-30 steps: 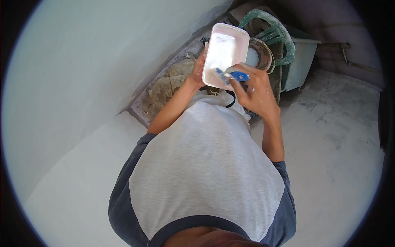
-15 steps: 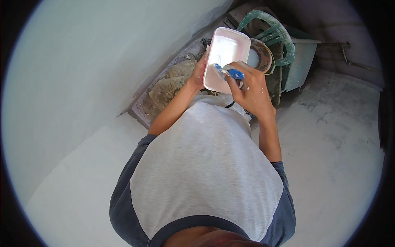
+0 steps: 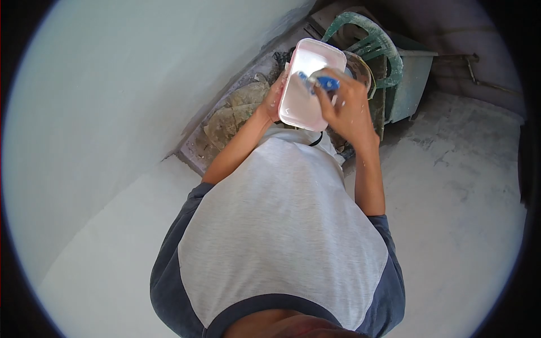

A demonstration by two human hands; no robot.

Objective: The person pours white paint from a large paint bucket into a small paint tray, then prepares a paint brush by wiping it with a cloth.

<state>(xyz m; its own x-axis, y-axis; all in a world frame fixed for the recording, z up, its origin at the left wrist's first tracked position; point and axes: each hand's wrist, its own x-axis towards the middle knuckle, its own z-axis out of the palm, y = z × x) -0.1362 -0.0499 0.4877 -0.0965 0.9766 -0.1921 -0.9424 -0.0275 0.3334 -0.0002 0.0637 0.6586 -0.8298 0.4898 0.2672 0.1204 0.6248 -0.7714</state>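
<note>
A white rectangular tub (image 3: 298, 107) with pale, shiny contents is held up in front of the chest. My left hand (image 3: 274, 100) grips its left side; the fingers beneath it are hidden. Over the right part of the tub, my right hand (image 3: 348, 107) is closed on a blue-handled brush (image 3: 328, 83). The brush's head points left over the inside of the tub and is blurred by motion. White specks dot the right hand.
Beyond the tub stand a paint-smeared green plastic chair (image 3: 389, 48) and a round bucket (image 3: 365, 70), partly covered. A grey-green box (image 3: 414, 84) is at their right. Crumpled sacking (image 3: 228, 121) lies along the pale wall (image 3: 112, 84) on the left.
The brush and my right hand have moved slightly up and to the right over the tub. The tub has shifted a little to the right.
</note>
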